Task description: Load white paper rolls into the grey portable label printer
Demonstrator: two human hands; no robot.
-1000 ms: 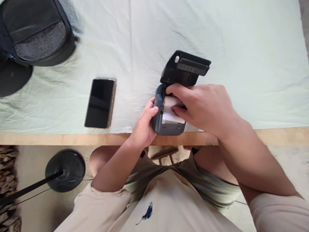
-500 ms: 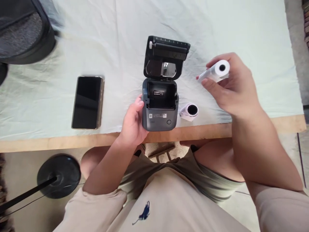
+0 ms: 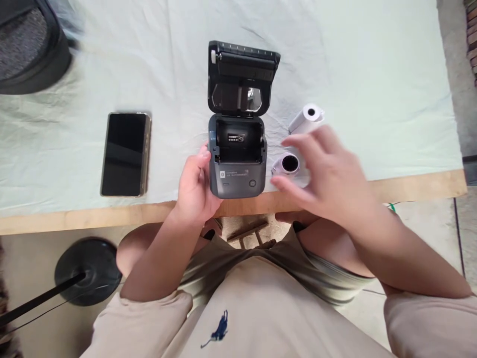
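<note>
My left hand (image 3: 196, 186) grips a small dark grey label printer (image 3: 237, 179) by its left side, near the table's front edge. The printer's lid (image 3: 242, 79) is raised, and its paper bay (image 3: 238, 141) shows nothing but a small sticker inside. To the right of the printer lies a short paper roll (image 3: 289, 164) with a wide dark core. My right hand (image 3: 328, 174) is around this roll with thumb and fingers spread apart, slightly blurred; contact cannot be made out. Just behind it, a longer white paper roll (image 3: 306, 118) with a small core rests on the cloth.
A smartphone (image 3: 125, 154) lies left of the printer. At the far left corner sits a black padded case (image 3: 33, 49). Pale cloth covers the table (image 3: 357, 89), whose bare wooden edge (image 3: 93, 217) runs across the front. A round black stand base (image 3: 87, 271) is on the floor.
My right hand has let go of the longer paper roll, which now rests on the cloth. That hand has come down and left to the short roll. My left hand still holds the printer.
</note>
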